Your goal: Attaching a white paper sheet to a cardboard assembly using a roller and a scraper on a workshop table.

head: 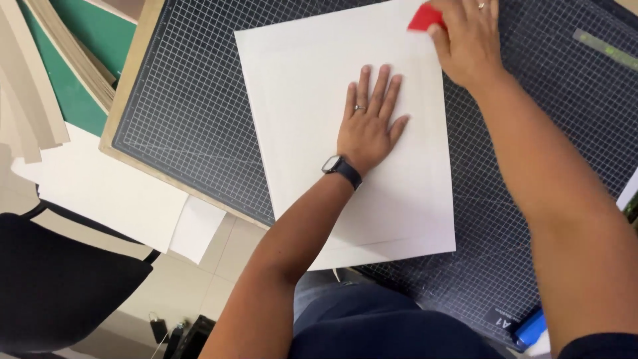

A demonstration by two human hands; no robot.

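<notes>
The left hand [369,123] lies open and flat on the large white paper sheet [312,73]; beyond it, the right hand [468,36] grips a small red plastic scraper [424,17] against the sheet

My left hand [369,119] is lying flat, palm down, with the fingers stretched out and a little spread, pointing away from me. The thumb is standing out to the right. My left arm is reaching forward from below, almost straight. My right hand [467,40] is further away, with the fingers curled in a grip. My right arm is coming in from the lower right, extended.
</notes>
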